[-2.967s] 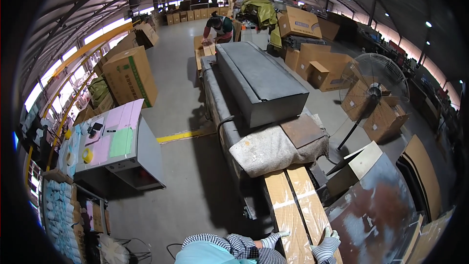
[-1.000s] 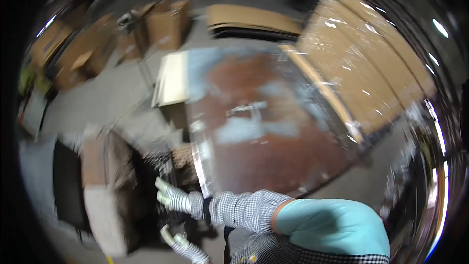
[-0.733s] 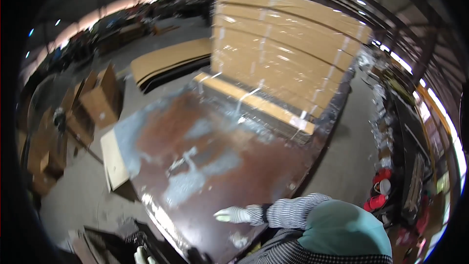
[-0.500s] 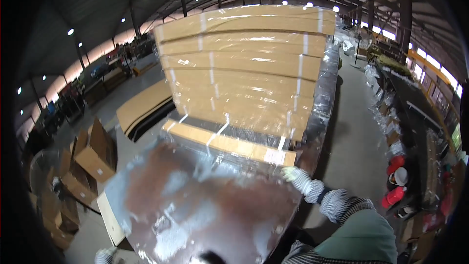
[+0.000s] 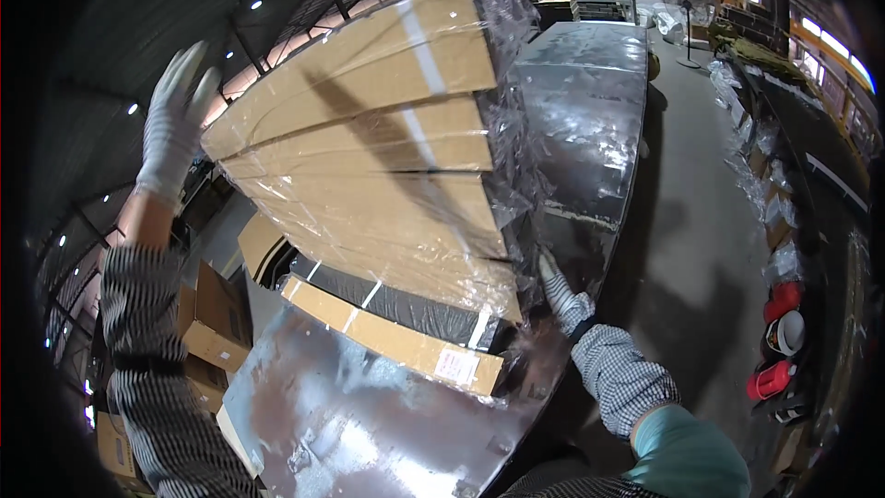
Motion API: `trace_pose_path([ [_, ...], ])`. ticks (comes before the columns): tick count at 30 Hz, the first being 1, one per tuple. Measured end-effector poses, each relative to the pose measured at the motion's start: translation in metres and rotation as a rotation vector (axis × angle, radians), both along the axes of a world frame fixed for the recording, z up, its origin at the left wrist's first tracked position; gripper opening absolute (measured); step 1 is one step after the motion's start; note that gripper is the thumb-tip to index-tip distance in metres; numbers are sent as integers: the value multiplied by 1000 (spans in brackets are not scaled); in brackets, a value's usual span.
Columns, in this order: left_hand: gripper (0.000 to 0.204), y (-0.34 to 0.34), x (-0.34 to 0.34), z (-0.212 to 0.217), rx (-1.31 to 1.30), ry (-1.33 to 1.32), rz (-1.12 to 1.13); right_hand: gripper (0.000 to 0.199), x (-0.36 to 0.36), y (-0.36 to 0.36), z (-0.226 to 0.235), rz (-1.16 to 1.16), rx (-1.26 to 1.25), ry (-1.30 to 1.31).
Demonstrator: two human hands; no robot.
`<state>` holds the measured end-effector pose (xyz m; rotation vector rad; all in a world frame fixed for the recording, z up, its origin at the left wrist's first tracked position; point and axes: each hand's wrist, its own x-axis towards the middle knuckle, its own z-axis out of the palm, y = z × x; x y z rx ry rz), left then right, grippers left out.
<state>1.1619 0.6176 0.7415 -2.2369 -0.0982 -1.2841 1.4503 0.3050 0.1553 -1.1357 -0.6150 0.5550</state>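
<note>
A stack of several flat cardboard cartons (image 5: 369, 157), wrapped in clear film and bound with white straps, leans in front of me on the metal table (image 5: 369, 433). Under it lies a dark, film-wrapped package with a cardboard edge strip (image 5: 396, 341) bearing a white label. My left hand (image 5: 175, 124), in a white glove, is raised beside the stack's upper left corner, fingers spread; whether it touches cannot be told. My gloved right hand (image 5: 560, 290) reaches to the lower right end of the stack, fingers stretched out along the loose film, with nothing visibly gripped.
The metal surface (image 5: 581, 120) runs on behind the stack at the right. Open cardboard boxes (image 5: 217, 318) stand on the floor at left. Along the right aisle are crumpled plastic film (image 5: 737, 148), red containers (image 5: 772, 378) and a white bucket (image 5: 785, 334).
My left hand has risen from the lower edge to the stack's upper left. My right hand has moved from the edge strip up to the stack's right end. The stack now appears angled and closer.
</note>
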Motion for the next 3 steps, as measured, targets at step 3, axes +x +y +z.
trace_pose_path([
  [3,46,-42,109,14,-50,-59,-83,67,49,29,-63,108,248,167],
])
